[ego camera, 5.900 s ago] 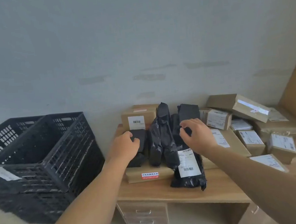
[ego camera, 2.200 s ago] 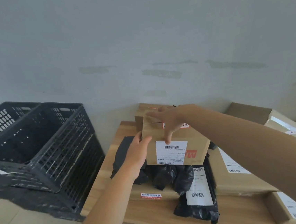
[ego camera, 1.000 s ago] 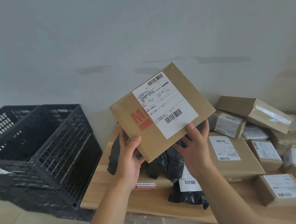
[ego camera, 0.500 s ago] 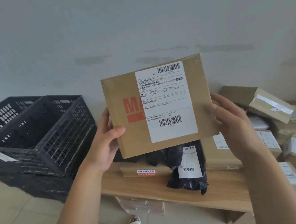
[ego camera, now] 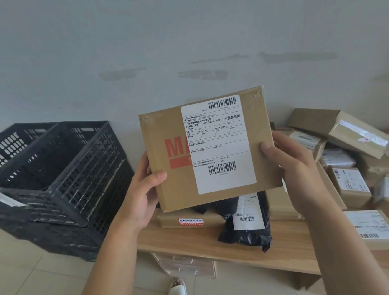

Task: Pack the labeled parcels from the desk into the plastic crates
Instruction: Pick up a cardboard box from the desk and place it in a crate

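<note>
Both hands, left hand and right hand, grip the cardboard parcel upright, label facing the camera.

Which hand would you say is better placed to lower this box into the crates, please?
Probably the left hand: it grips the cardboard box on the edge nearer the black crates, which stand to the left. The right hand holds the far edge.

Wooden desk under cardboard parcels and a black bag
</note>
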Demonstrator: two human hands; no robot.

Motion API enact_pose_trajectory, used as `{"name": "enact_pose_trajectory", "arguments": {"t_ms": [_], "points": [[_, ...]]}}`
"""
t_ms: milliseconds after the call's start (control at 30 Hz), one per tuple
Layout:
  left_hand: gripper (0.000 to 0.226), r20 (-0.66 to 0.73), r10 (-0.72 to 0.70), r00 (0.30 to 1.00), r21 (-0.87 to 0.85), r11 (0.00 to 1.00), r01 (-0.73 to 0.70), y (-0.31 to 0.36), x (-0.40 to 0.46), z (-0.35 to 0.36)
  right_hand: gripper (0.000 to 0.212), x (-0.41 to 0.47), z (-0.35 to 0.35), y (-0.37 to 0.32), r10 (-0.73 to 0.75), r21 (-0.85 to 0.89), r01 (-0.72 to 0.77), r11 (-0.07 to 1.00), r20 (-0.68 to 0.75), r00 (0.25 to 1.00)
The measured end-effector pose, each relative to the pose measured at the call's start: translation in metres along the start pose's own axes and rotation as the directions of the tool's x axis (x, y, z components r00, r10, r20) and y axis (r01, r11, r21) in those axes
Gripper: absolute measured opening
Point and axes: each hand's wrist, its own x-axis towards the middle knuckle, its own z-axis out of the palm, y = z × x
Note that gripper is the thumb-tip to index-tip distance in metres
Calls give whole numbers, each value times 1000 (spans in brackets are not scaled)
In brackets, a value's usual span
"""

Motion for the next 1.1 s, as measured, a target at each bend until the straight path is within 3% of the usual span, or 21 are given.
{"name": "enact_pose_trajectory", "arguments": {"t_ms": [300, 467, 800, 900, 1100], "points": [[77, 33, -47, 998, 13, 999, 47, -4, 6, 13, 34, -7, -17, 1, 25, 0, -25, 1000, -36, 999], [96, 82, -91, 992, 27, 996, 89, -3, 12, 25, 34, -14, -27, 7, 40, 34, -37, 999, -81, 996], [78, 124, -73, 990, 57, 996, 66, -2, 12, 29, 34, -31, -30, 12, 27, 6, -27, 1000, -175, 984], [93, 147, -96, 985, 104, 991, 81, 10, 12, 27, 34, -37, -26, 5, -2, -6, 0, 1000, -203, 979], [64, 183, -66, 981, 143, 989, 40, 25, -6, -6, 39, -49, 3, -8, -36, -54, 26, 998, -187, 982]]}}
